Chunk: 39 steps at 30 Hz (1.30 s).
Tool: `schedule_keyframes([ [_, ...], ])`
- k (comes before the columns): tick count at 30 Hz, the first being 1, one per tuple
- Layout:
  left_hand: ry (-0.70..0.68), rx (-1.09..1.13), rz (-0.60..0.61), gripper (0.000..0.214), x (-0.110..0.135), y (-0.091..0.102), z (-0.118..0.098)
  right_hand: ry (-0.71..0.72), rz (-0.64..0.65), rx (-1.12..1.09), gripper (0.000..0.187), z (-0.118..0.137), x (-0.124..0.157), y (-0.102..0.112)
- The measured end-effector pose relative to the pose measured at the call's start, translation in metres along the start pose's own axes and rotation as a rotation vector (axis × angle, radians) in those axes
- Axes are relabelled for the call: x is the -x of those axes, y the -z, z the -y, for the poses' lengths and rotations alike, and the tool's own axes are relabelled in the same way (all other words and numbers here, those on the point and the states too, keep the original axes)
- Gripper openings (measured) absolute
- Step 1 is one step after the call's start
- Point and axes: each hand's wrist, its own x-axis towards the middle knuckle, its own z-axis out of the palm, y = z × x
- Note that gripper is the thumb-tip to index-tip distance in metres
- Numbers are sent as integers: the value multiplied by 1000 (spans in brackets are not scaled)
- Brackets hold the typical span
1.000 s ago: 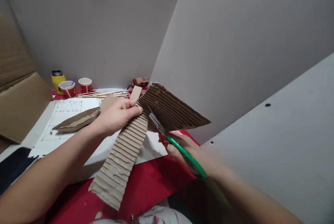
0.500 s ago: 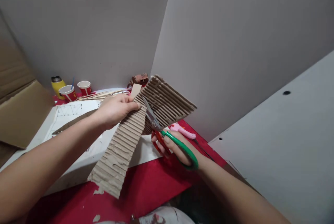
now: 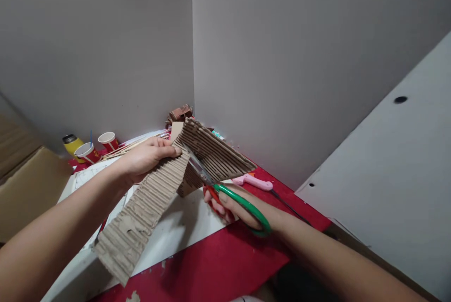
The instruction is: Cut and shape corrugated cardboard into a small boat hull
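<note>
My left hand [image 3: 146, 158] grips a piece of ribbed, corrugated cardboard [image 3: 148, 203] at its upper part and holds it in the air above the table. My right hand [image 3: 234, 205] is closed through the red and green handles of a pair of scissors [image 3: 225, 189]. The blades sit in a slit in the cardboard. To the blades' right a flap of cardboard [image 3: 214, 151] spreads away, while a long strip hangs down to the lower left.
A red table surface [image 3: 225, 264] carries a white sheet [image 3: 183, 222]. At the back left stand a yellow bottle [image 3: 71, 143] and two red paper cups [image 3: 108, 141], with wooden sticks [image 3: 123, 148] beside them. A pink tool [image 3: 253, 181] lies near grey partition walls. A cardboard box [image 3: 24, 184] is at left.
The cardboard and both hands have dropped lower and tilted, the long strip now pointing further to the lower left. The scissors stay in the slit. The view has swung.
</note>
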Motion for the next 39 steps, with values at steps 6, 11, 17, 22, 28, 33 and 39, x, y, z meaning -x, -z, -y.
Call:
schedule_keyframes([
  [6,-40,-118,-34,14,2,-2,-23,25,-167,17,55,9,-12,-19],
  [11,20,-190,-110,15,8,-6,-33,-19,-87,-189,62,17,-13,-33],
  [17,46,-181,-110,17,9,-9,-32,204,-353,364,45,4,-18,-23],
  [22,73,-217,-106,24,6,-11,-31,42,-29,-151,62,-11,-17,-29],
  [28,74,-280,-45,31,7,-9,-36,72,28,-378,63,-23,-5,-27],
  [33,92,-266,-44,32,10,-11,-34,88,-29,-148,65,-20,11,-22],
  [39,107,-257,-27,30,12,-13,-35,-2,-76,64,57,-1,17,-23],
])
